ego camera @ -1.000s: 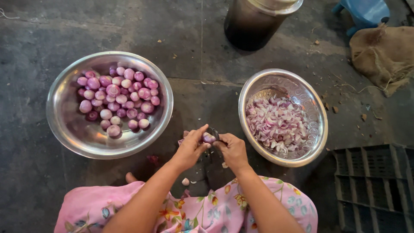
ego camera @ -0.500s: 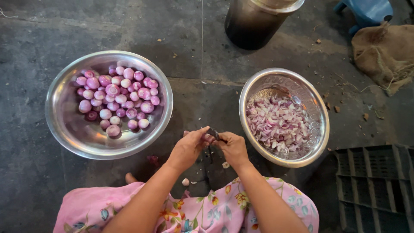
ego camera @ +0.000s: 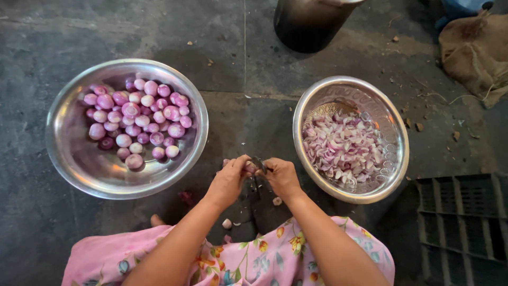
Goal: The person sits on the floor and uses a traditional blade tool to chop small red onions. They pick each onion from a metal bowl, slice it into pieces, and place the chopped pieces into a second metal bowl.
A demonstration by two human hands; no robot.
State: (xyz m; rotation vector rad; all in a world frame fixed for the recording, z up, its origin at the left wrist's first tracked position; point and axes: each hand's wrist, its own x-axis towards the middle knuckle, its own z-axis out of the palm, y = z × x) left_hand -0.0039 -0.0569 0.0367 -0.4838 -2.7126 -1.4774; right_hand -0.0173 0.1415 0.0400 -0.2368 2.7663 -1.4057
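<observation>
Both hands meet low in the middle, over the grey concrete floor (ego camera: 159, 32). The left hand (ego camera: 230, 180) pinches a small peeled purple shallot (ego camera: 250, 168), and the right hand (ego camera: 280, 177) closes around a dark blade (ego camera: 257, 161) set against it. To the left sits a round steel bowl of whole peeled shallots (ego camera: 69, 159); to the right, a round steel bowl of sliced shallots (ego camera: 394, 132).

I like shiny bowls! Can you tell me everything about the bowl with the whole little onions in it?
The left steel bowl is round, wide and shiny, like polished metal, with a rolled rim. It sits upright on the dark concrete floor. Peeled whole shallots, pink and purple, are heaped toward its far side; the near part is bare. No hand touches it.
</observation>
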